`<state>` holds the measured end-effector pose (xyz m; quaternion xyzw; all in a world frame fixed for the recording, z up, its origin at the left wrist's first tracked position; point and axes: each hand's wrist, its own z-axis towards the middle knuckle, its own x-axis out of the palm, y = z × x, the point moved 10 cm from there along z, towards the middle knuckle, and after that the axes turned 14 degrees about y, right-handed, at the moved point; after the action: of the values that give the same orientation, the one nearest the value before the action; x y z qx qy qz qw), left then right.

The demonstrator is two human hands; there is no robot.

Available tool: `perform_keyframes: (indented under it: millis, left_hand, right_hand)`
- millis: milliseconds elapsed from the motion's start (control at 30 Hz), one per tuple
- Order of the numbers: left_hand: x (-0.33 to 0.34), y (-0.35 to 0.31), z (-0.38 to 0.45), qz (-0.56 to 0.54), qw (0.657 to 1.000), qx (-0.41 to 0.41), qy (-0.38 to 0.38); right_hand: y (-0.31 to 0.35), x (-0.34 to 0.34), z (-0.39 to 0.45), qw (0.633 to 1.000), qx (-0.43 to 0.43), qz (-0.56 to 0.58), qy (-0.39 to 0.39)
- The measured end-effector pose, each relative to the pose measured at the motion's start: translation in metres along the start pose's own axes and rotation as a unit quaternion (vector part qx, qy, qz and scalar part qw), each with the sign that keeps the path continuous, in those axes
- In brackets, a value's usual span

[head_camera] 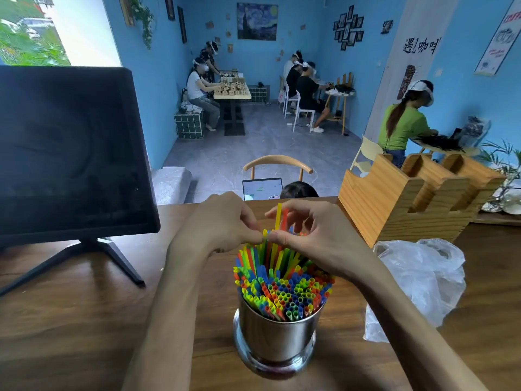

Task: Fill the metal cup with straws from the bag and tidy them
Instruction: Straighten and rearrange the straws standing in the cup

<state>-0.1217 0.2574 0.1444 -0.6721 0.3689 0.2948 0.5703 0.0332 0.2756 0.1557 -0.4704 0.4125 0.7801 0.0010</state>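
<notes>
Over the metal cup (277, 338) on the tabletop (84, 320) | your left hand (222, 221) and right hand (313, 235) are pinching raised straws (282, 280) | risk: tugging sideways is tipping the packed cup | bag (417, 280) is lying slack just right.

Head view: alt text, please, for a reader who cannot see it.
Both hands, left hand and right hand, pinch raised straws above a metal cup packed with colourful straws on a wooden table. A crumpled plastic bag lies to the right.
</notes>
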Motion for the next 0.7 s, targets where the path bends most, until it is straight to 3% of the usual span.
perform_keyframes:
  millis: [367,700]
  left_hand:
    - [-0.03,-0.012,-0.022,-0.052,0.99,0.088,-0.095]
    - [-0.035,-0.025,-0.029,-0.129,0.975,0.151,-0.096]
  right_hand:
    - [-0.005,0.014,0.001,0.994,0.038,-0.05,0.087]
    - [-0.004,0.018,0.007,0.994,0.034,-0.042,0.095]
